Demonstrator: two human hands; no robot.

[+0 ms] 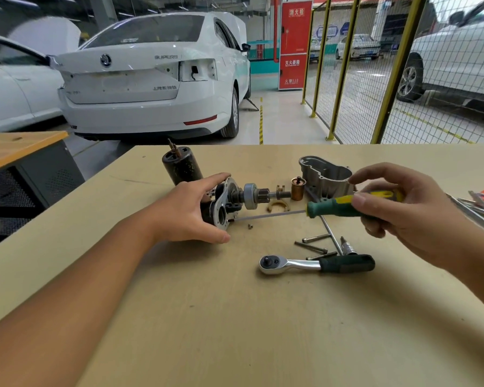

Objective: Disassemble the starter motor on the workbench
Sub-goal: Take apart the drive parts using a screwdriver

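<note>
The starter motor (224, 202) lies on its side on the tan surface (235, 317), and the other things sit around it. The left hand (190, 210) curls over its dark rear body, its grip grasping the motor. To the motor's right, the right hand (403, 208) holds the green and yellow screwdriver (338, 205) by the handle, its grip clenched on it; the shaft runs level to the left and its tip meets the lower edge of the motor's grey end plate. A tiny screw (250, 226) lies just below that tip. Behind the motor stands a black cylinder (182, 166). Right of the motor's pinion shaft sit a copper plunger (297, 188) and a grey aluminium housing (327, 174). Nearer the person than the motor lie a ratchet wrench (316, 264) and loose bolts (310, 244).
</note>
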